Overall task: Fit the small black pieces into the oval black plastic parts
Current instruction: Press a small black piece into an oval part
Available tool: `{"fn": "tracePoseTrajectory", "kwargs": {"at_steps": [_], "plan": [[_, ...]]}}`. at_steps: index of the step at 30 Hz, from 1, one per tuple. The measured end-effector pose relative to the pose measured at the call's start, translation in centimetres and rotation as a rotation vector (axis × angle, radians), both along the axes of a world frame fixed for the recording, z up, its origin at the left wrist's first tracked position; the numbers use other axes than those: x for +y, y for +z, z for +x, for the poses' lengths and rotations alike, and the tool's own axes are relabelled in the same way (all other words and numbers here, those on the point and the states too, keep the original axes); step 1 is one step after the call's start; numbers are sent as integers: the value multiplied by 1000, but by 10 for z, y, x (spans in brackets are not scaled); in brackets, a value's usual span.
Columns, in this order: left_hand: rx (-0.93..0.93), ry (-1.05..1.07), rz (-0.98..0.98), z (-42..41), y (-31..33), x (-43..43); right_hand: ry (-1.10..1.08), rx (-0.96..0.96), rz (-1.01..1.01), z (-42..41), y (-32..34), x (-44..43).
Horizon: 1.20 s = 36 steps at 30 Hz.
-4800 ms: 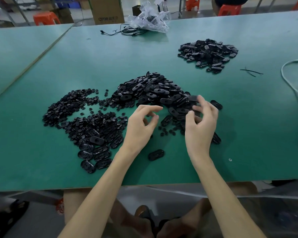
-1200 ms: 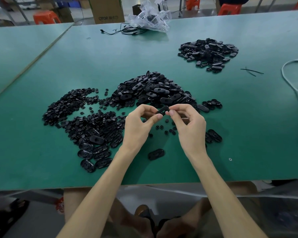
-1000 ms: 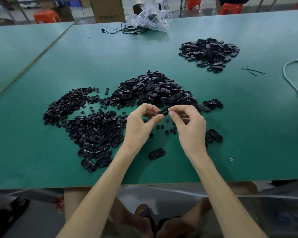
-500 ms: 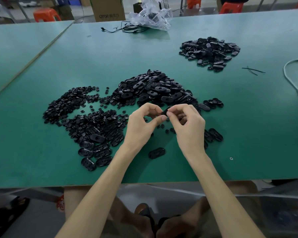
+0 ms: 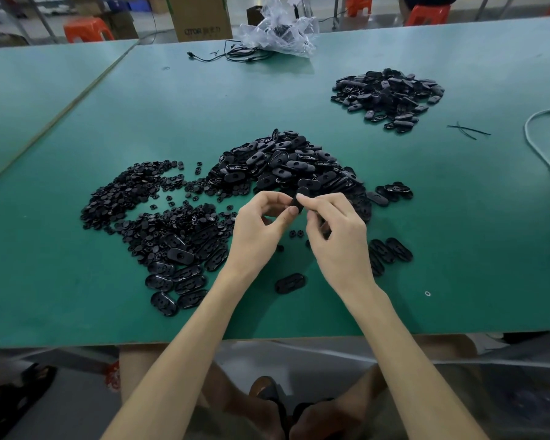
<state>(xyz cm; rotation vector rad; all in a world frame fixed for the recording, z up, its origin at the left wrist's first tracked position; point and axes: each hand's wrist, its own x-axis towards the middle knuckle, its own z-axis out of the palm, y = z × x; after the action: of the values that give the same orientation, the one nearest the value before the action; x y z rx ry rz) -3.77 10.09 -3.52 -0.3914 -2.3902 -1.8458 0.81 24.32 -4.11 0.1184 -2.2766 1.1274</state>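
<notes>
One oval black plastic part is held above the green table, pinched from the left by my left hand and from the right by my right hand. Whether a small piece sits in it is hidden by my fingertips. Behind my hands lies a big heap of oval parts. Left of them spreads a pile of small black pieces. Several oval parts lie at the near left, one oval part lies alone under my wrists, and two more oval parts lie right of my right hand.
A second heap of oval parts sits at the far right. Past it lie black wire offcuts and a white cable at the right edge. A crumpled clear bag, black cords and a cardboard box stand at the far edge.
Earlier my hands were apart, the right reaching into the oval heap. They have since come together on one oval part and have drifted slightly up toward the heap.
</notes>
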Motion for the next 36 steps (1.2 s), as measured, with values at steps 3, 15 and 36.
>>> {"fn": "tracePoseTrajectory", "kwargs": {"at_steps": [3,15,36], "plan": [[3,-7,13,0,0,-1,25,-11,5,1,1,0],[55,-21,-31,-1,0,-2,48,-35,9,1,3,-2],[79,-96,-70,2,3,1,-31,-79,-202,0,9,2]]}}
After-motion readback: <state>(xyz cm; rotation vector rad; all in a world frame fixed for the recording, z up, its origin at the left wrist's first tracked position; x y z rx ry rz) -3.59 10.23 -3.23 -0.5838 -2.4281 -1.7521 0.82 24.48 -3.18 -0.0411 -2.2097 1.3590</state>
